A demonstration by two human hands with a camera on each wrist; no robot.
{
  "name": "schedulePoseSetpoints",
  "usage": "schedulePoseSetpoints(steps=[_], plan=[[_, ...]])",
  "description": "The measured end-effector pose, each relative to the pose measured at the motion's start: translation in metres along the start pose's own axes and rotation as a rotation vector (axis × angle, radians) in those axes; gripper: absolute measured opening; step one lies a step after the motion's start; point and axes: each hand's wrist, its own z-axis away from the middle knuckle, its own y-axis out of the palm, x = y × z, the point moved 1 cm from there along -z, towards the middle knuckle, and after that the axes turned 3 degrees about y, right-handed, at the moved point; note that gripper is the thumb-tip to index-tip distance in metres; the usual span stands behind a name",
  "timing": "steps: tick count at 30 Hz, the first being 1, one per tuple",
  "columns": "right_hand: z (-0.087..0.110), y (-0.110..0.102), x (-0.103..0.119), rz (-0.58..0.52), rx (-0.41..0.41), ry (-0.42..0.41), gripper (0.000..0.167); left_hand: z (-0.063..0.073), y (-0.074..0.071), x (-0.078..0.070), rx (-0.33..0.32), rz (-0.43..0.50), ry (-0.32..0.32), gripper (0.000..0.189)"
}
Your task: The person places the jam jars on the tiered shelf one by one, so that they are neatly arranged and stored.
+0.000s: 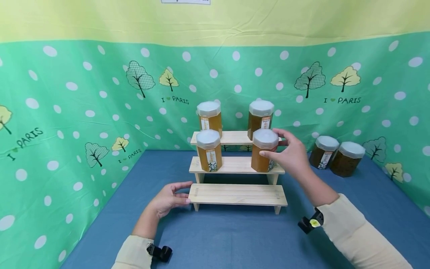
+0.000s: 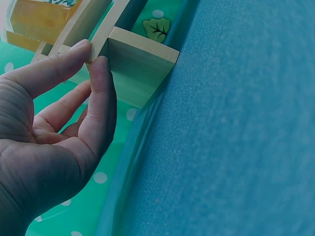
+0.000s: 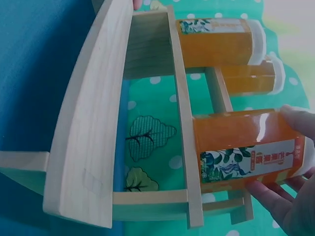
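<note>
A three-step wooden display stand [image 1: 235, 195] sits on the blue table. My left hand [image 1: 171, 200] holds the left end of its lowest board, thumb at the front corner and a finger at the back one. On the right of the middle step, my right hand [image 1: 290, 155] grips an orange-amber jar [image 1: 260, 160] with a white lid, thumb and fingers around its sides. The jar's base is at the board in the right wrist view. Left of it on that step stands another amber jar [image 1: 205, 158]. Two more, a left jar [image 1: 215, 121] and a right jar [image 1: 255, 121], stand on the top step.
Two darker jars, a labelled jar [image 1: 319, 157] and a brown jar [image 1: 344, 164], stand on the table [image 1: 215, 239] to the right of the stand. A green dotted cloth [image 1: 100, 86] with printed trees hangs behind and at the sides.
</note>
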Motion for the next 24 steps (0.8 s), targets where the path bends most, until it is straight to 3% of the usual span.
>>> schedulePoseSetpoints(steps=[6,13,24], plan=[[0.000,-0.001,-0.004,-0.004,0.040,-0.042,0.077,0.001,0.000,-0.001,-0.001,-0.003,0.001,0.076],[0.006,-0.003,-0.013,-0.059,-0.005,-0.044,0.072,0.000,0.000,-0.001,0.002,-0.008,0.007,0.076],[0.014,-0.012,-0.025,-0.120,-0.151,-0.256,0.043,0.002,0.001,-0.001,-0.006,-0.018,-0.001,0.076]])
